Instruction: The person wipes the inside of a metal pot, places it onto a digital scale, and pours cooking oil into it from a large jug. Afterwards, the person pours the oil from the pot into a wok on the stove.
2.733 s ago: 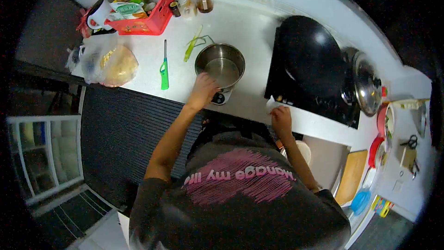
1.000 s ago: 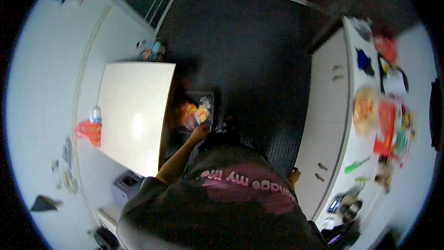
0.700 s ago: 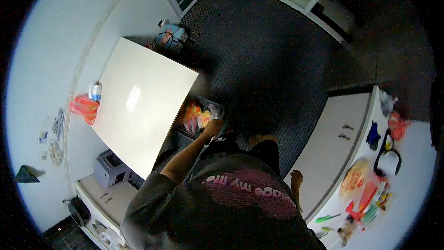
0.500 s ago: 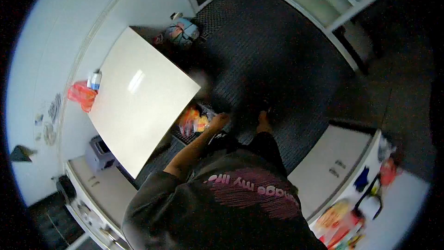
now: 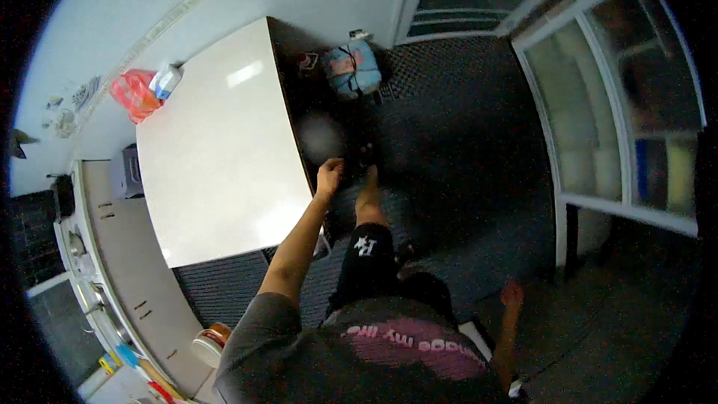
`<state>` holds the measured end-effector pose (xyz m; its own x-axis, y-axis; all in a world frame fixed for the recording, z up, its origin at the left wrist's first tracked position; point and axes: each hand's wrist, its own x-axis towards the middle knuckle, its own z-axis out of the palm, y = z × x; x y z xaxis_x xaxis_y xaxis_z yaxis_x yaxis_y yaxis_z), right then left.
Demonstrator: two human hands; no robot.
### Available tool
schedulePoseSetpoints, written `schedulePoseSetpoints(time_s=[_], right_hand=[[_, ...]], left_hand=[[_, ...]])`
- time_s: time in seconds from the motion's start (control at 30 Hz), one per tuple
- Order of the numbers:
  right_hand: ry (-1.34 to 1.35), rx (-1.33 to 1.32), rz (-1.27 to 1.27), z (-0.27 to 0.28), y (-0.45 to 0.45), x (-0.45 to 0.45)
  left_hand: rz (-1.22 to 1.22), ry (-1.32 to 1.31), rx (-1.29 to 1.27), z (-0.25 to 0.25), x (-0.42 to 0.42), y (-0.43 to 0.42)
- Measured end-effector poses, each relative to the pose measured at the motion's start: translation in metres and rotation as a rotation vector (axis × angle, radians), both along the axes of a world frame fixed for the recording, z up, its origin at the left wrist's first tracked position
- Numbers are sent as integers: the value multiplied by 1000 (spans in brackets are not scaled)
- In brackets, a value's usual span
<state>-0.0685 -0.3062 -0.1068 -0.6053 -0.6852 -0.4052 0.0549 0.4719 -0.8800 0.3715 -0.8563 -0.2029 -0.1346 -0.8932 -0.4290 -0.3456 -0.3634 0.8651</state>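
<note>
My left hand is stretched forward beside the right edge of a white glossy table. Its fingers look curled in, with nothing visible in them. Whether it touches the table edge, I cannot tell. On the right, my right hand hangs low over the dark floor, apart from other things. It is dim and blurred, so its fingers do not show clearly. One bare lower leg is forward below black shorts.
A pink plastic bag and a small white-blue box sit at the table's far left corner. A tied blue bundle lies by the wall. Cabinets line the left. A glass-doored cabinet stands right.
The view has turned and moved forward, so the table now appears more to the left. My left hand has moved up along the table's side. My right hand has come into view.
</note>
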Motion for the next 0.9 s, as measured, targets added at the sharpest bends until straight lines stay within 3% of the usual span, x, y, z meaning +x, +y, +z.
schedulePoseSetpoints(time_s=[0.07, 0.2, 0.27, 0.3, 0.47, 0.53, 0.6, 0.67, 0.77, 0.87, 0.9], right_hand=[[120, 40, 121, 6, -61, -17], [80, 537, 80, -1, -153, 11], [19, 721, 116, -13, -209, 27], [1, 793, 123, -14, -227, 35], [-69, 980, 175, -29, -324, 42], [-80, 1026, 201, -38, -351, 23], [-87, 1064, 214, -47, -373, 18], [-90, 1082, 236, -58, -390, 12], [-85, 1091, 278, -70, -403, 3], [-72, 1064, 337, -66, -413, 2], [-71, 1044, 356, -65, -419, 3]], left_hand=[[40, -100, -117, -43, -16, -82], [110, -267, -93, -132, -43, -233], [-160, -560, -81, -227, -26, -318], [-23, -507, 28, -196, -36, -346], [-39, -667, -401, -355, -15, -447], [8, -368, -67, -400, -17, -467], [0, -323, -36, -428, -12, -473], [-61, -552, -296, -444, -9, -467], [-163, -677, 190, -383, -15, -476], [-5, -511, 77, -364, 4, -461], [34, -510, 10, -381, 10, -444]])
